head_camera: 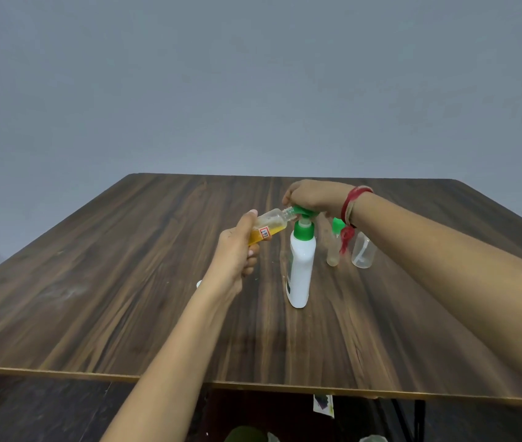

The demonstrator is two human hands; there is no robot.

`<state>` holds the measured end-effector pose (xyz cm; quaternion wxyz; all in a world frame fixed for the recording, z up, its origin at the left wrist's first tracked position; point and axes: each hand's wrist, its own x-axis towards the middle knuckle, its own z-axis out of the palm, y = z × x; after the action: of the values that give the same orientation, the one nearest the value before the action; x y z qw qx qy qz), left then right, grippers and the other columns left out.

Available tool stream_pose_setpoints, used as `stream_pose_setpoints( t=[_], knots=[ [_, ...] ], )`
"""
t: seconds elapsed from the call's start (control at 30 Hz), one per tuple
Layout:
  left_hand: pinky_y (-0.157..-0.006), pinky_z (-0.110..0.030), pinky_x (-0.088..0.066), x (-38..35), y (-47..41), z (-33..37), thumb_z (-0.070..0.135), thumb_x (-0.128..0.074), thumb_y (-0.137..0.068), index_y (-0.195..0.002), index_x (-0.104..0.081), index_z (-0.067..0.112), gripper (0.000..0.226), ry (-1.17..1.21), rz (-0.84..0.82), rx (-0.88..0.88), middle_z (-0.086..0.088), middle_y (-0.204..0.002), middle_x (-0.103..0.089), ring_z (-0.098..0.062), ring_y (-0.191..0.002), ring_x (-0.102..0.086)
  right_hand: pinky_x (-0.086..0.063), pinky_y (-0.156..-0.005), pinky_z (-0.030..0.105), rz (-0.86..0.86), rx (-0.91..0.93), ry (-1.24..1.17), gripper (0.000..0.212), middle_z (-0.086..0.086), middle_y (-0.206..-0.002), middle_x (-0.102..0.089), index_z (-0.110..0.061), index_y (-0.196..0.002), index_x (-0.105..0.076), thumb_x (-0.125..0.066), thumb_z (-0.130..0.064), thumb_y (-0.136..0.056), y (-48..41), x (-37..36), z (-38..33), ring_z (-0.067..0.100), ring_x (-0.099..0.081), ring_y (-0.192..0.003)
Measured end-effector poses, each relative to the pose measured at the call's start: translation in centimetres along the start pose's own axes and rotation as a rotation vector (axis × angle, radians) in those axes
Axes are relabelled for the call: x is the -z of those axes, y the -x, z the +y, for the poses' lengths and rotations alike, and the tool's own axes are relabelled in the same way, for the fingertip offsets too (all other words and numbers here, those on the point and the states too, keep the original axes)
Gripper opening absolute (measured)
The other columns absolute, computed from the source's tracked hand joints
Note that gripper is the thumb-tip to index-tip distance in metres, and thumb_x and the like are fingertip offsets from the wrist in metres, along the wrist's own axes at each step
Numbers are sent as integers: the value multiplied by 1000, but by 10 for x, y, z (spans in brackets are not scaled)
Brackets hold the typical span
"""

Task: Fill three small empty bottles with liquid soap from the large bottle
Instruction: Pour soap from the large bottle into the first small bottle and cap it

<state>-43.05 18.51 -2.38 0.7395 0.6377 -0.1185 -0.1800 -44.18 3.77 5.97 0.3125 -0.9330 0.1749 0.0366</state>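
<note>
On a dark wood-grain table point(93, 282), seen from its near edge, a person's left hand point(237, 250) grips a small bottle point(269, 223) by its base, fingers and thumb wrapped round it. The bottle is lifted off the table and tilted, amber soap pooled in its lower part, its open neck right at the green pump point(304, 213) of the large bottle point(301, 269). A small white object point(199, 284) shows beside the left wrist. The white large bottle stands upright mid-table. The right hand point(313, 196), a red thread point(353, 199) tied at the wrist, curls down over the pump head. Beyond, under that wrist, stand a slim green-capped bottle point(333, 250) and, just beside it, a clear bottle point(363, 252). A grey wall point(253, 74) lies behind.
</note>
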Motion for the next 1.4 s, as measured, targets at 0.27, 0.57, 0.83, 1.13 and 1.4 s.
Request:
stream_pose_setpoints(
  t=[0.27,0.57,0.83,1.13,1.4],
  knots=[
    [-35,-14,-15,1,-2,5,45,-49,-92,-74,-58,12,39,-19,7,14,6,-43,-28,-6,-33,-19,-34,-52,20,-68,-30,-8,34,-1,-65,-55,-15,-88,-67,-37,-2,-88,-4,1,-3,11,-43,-57],
    [-36,-14,-14,0,-8,7,44,-49,-91,-70,-58,13,39,-5,4,14,5,-43,-27,-7,-34,-19,-43,-52,18,-118,-154,-226,29,-5,-44,-64,-14,-103,-62,-34,-11,-96,-11,0,1,7,-55,-54],
    [-35,-14,-14,3,-10,-2,43,-49,-92,-69,-54,14,38,-15,-10,53,6,-42,-27,-6,-33,-19,-39,-50,13,11,-49,-78,35,8,-90,-58,2,-122,-60,-40,-1,-94,-13,-16,5,11,-49,-60],
    [-32,-13,-15,3,-13,-6,44,-48,-92,-70,-58,10,41,36,-40,84,6,-40,-28,-4,-31,-20,-38,-55,17,26,15,15,36,11,-98,-50,7,-124,-56,-42,-5,-93,-20,-15,12,8,-42,-58],
    [-31,-12,-13,4,-14,-6,44,-48,-93,-71,-57,10,42,76,-48,110,6,-40,-29,-4,-30,-21,-32,-52,10,42,50,136,36,18,-125,-59,1,-122,-61,-37,0,-95,-12,-15,6,18,-49,-83]
  ],
)
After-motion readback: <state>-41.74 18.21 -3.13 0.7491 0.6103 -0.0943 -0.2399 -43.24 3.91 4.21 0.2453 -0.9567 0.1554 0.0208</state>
